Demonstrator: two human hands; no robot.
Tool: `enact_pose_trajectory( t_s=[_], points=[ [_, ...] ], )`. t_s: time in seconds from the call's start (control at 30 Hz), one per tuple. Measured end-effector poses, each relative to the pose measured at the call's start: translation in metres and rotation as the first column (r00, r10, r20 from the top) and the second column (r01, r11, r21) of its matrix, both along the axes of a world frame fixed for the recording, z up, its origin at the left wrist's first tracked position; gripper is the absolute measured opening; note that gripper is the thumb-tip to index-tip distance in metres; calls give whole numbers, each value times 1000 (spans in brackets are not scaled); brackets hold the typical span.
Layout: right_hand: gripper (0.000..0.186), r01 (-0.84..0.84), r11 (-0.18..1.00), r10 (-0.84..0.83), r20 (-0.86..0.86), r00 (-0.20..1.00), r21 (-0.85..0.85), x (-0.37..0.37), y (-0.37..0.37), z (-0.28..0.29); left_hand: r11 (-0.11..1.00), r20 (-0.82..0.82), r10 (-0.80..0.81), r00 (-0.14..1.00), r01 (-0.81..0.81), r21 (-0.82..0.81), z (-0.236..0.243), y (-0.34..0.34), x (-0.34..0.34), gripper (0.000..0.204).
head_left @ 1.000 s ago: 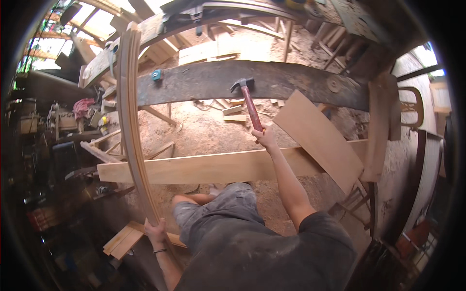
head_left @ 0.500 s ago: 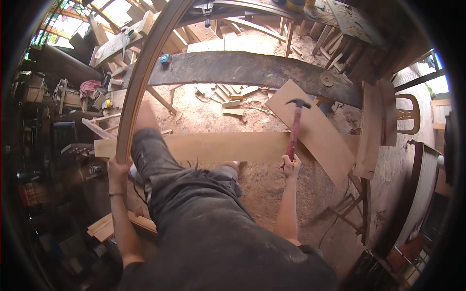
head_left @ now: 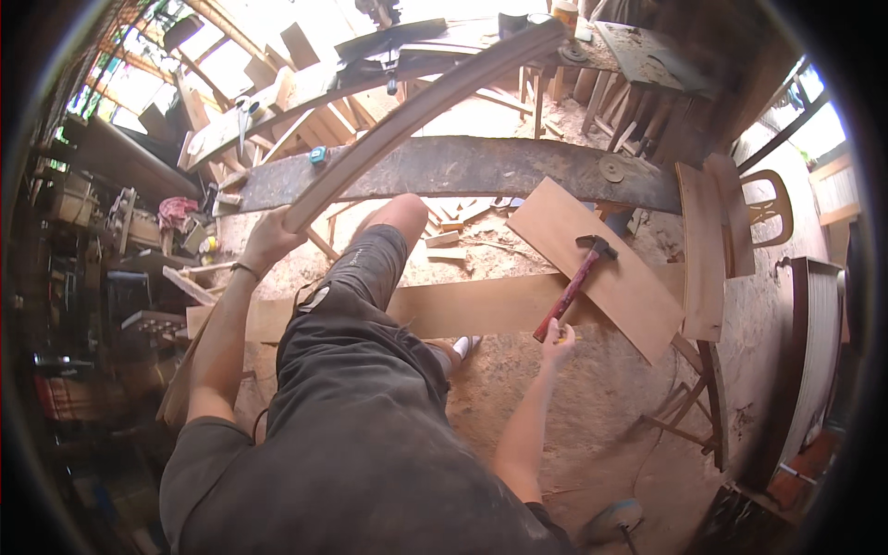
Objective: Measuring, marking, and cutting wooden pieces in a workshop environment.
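Observation:
In my left hand [head_left: 270,239], whose fingers are closed round its near end, is a long grooved wooden moulding [head_left: 416,120]. It slants up and away to the right, over the dark bench plank. My right hand [head_left: 557,343] is closed at the lower end of the red handle of a claw hammer [head_left: 579,285]. The hammer's dark head is over a slanted flat board [head_left: 592,268]; I cannot tell whether it rests there. Something small and yellow shows at my right fingers. Below runs a long pale plank [head_left: 462,307], partly covered by the slanted board.
A dark bench plank [head_left: 481,166] crosses behind, with a teal tape measure [head_left: 318,155] and a round disc [head_left: 611,172] on it. Offcuts [head_left: 444,245] litter the floor. At the right are upright boards [head_left: 701,250] and a chair [head_left: 766,205]. Clutter fills the left side.
The moulding has swung from near upright to a slant toward the right, and my left hand has moved forward. The hammer has tilted right and come lower. My leg has shifted right.

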State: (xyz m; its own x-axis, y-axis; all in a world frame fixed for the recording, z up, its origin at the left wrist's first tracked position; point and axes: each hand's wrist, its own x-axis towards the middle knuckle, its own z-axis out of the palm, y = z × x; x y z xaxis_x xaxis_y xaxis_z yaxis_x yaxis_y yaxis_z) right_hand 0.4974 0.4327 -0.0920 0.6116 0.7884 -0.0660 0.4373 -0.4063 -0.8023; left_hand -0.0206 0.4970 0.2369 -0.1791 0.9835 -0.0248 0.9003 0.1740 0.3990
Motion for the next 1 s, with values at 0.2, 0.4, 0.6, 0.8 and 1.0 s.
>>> enact_pose_trajectory(
  t_s=[0.2,0.4,0.6,0.8,1.0],
  points=[
    [42,286,958,-285,-25,958,16,20,-94,-1,981,116,-119,986,135,-142,-47,113,-41,37],
    [44,687,677,-625,286,726,-265,-57,-293,87,936,101,-292,951,306,-173,-133,251,-99,37],
    [51,849,107,-511,704,494,-517,-212,-331,195,887,207,-328,922,376,-269,-150,311,-154,38],
    [56,930,273,-607,706,366,-247,-212,-317,249,834,263,-404,876,471,-286,-161,316,-215,40],
    [41,680,714,-567,432,701,-165,-163,-128,176,820,260,-447,856,509,-264,-125,334,-218,43]
  ],
)
